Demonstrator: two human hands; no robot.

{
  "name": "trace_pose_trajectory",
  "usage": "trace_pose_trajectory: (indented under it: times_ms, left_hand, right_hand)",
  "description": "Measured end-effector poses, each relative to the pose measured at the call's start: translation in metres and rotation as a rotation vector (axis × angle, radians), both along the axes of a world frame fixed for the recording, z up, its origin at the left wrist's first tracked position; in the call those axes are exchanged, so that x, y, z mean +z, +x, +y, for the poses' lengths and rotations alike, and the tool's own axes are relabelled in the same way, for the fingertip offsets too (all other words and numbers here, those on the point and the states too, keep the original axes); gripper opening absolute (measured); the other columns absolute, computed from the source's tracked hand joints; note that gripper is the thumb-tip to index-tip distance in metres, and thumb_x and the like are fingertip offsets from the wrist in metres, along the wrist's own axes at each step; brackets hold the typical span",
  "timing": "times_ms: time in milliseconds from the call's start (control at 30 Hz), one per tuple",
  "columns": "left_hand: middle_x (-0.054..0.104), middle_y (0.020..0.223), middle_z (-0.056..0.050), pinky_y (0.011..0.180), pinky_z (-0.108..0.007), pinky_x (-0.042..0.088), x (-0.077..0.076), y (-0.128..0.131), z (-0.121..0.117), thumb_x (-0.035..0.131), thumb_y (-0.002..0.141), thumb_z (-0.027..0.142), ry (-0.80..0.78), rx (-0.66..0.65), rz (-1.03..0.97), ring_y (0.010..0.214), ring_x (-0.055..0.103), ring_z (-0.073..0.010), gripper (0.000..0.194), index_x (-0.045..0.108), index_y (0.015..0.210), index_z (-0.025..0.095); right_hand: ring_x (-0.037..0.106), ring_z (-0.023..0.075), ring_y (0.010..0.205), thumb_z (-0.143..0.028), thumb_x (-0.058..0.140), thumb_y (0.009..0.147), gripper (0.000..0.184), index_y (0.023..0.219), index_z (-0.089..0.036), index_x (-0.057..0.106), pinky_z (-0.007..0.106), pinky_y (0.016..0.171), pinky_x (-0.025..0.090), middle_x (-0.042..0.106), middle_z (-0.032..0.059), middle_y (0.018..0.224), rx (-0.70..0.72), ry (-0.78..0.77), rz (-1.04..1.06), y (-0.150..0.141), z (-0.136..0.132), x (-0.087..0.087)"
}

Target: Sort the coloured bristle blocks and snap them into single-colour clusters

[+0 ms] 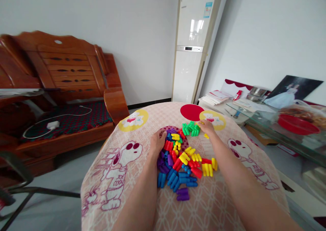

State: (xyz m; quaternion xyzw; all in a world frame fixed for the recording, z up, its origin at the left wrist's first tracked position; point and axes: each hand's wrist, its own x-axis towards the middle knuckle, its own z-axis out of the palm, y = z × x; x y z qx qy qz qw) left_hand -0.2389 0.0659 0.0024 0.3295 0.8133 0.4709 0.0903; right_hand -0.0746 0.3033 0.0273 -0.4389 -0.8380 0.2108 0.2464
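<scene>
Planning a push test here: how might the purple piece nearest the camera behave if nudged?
The purple piece looks like moulded plastic, so it is probably stiff and light. It lies flat with joined, ridged lobes, so would likely slide rather than roll. The patterned tablecloth might add drag.

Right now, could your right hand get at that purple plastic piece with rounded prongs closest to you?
Probably yes: the purple piece lies uncovered on the pale patterned tablecloth, blue plastic pieces just beyond it. The right hand, out beside the green plastic pieces, would likely need to draw back first.
</scene>
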Motion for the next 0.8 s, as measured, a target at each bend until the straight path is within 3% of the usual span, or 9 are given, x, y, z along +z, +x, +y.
trace_pose_trajectory:
  times_ms: [133, 233, 333, 433, 533, 600, 700, 800]
  left_hand:
    - [0.077, 0.102, -0.009, 0.087, -0.033, 0.053, -0.001, 0.000, 0.000, 0.049, 0.092, 0.032, 0.006, -0.031, -0.002, 0.097, 0.070, -0.0242, 0.036, 0.073, 0.114, 0.016]
    - [0.075, 0.111, -0.009, 0.092, -0.034, 0.051, -0.004, -0.003, -0.001, 0.045, 0.094, 0.035, 0.057, -0.054, -0.012, 0.103, 0.069, -0.0244, 0.040, 0.071, 0.119, 0.016]
    - [0.073, 0.118, -0.011, 0.095, -0.036, 0.050, -0.006, -0.006, -0.002, 0.039, 0.096, 0.039, 0.107, -0.079, -0.039, 0.109, 0.067, -0.0250, 0.046, 0.070, 0.120, 0.014]
    - [0.073, 0.119, -0.011, 0.095, -0.036, 0.050, -0.005, -0.008, -0.003, 0.037, 0.096, 0.041, 0.132, -0.102, -0.069, 0.108, 0.066, -0.0251, 0.048, 0.070, 0.119, 0.013]
    - [0.073, 0.118, -0.010, 0.095, -0.034, 0.049, -0.002, -0.009, -0.006, 0.037, 0.096, 0.038, 0.101, -0.094, -0.052, 0.109, 0.066, -0.0240, 0.047, 0.070, 0.118, 0.014]
    - [0.074, 0.113, -0.010, 0.093, -0.032, 0.049, 0.002, -0.010, -0.009, 0.036, 0.096, 0.037, 0.037, -0.091, -0.011, 0.107, 0.066, -0.0235, 0.046, 0.070, 0.116, 0.015]
    - [0.075, 0.108, -0.011, 0.087, -0.031, 0.048, 0.009, -0.014, -0.017, 0.035, 0.096, 0.037, -0.121, -0.067, 0.083, 0.101, 0.067, -0.0240, 0.045, 0.071, 0.111, 0.015]
    - [0.075, 0.106, -0.015, 0.082, -0.030, 0.047, 0.015, -0.017, -0.025, 0.034, 0.097, 0.039, -0.296, -0.022, 0.159, 0.101, 0.068, -0.0262, 0.046, 0.072, 0.106, 0.016]
  right_hand:
    - [0.069, 0.0208, 0.092, -0.030, 0.067, 0.084, 0.020, 0.097, -0.019, 0.077, 0.031, 0.086, 0.052, 0.077, 0.0044, 0.098, 0.268, -0.111, 0.035, -0.035, -0.043, -0.005]
    - [0.069, 0.0229, 0.099, -0.032, 0.070, 0.080, 0.026, 0.103, -0.021, 0.077, 0.037, 0.093, 0.052, 0.076, 0.0042, 0.104, 0.491, -0.208, 0.130, -0.047, -0.079, -0.004]
    - [0.067, 0.0252, 0.108, -0.036, 0.068, 0.080, 0.037, 0.114, -0.021, 0.074, 0.041, 0.098, 0.050, 0.074, 0.0056, 0.115, 0.670, -0.294, 0.224, -0.036, -0.109, 0.003]
    - [0.066, 0.0250, 0.112, -0.042, 0.064, 0.084, 0.046, 0.124, -0.021, 0.070, 0.039, 0.097, 0.052, 0.071, 0.0078, 0.123, 0.738, -0.397, 0.288, -0.005, -0.126, 0.015]
    - [0.067, 0.0253, 0.110, -0.047, 0.060, 0.086, 0.052, 0.130, -0.020, 0.066, 0.038, 0.094, 0.053, 0.070, 0.0114, 0.124, 0.619, -0.423, 0.314, 0.042, -0.125, 0.023]
    - [0.068, 0.0261, 0.107, -0.047, 0.061, 0.084, 0.052, 0.127, -0.018, 0.067, 0.039, 0.092, 0.053, 0.071, 0.0126, 0.121, 0.418, -0.303, 0.276, 0.081, -0.116, 0.022]
    - [0.070, 0.0255, 0.090, -0.046, 0.063, 0.080, 0.053, 0.123, -0.016, 0.069, 0.039, 0.083, 0.055, 0.075, 0.0111, 0.100, 0.122, -0.165, 0.134, 0.139, -0.101, 0.012]
    - [0.067, 0.0195, 0.071, -0.048, 0.070, 0.075, 0.063, 0.129, -0.017, 0.065, 0.033, 0.066, 0.055, 0.074, 0.0099, 0.100, 0.070, -0.238, 0.030, 0.178, -0.100, -0.003]
